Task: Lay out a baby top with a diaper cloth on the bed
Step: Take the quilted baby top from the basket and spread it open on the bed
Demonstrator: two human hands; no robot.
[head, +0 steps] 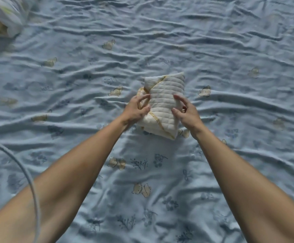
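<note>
A folded cream quilted baby top point(163, 95) with yellow trim lies in the middle of the blue printed bed sheet point(72, 81). My left hand point(137, 109) holds its left side, thumb and fingers curled round the yellow-trimmed edge. My right hand point(186, 113) grips its right side, thumb on the quilted face and fingers behind the edge. The bundle is tilted, its near end toward me. No separate diaper cloth can be told apart from the bundle.
A striped pillow or bundle point(4, 16) sits at the far left corner. A pale cable point(28, 174) curves across the sheet at the near left. The wrinkled sheet stretches out on all sides of the bundle.
</note>
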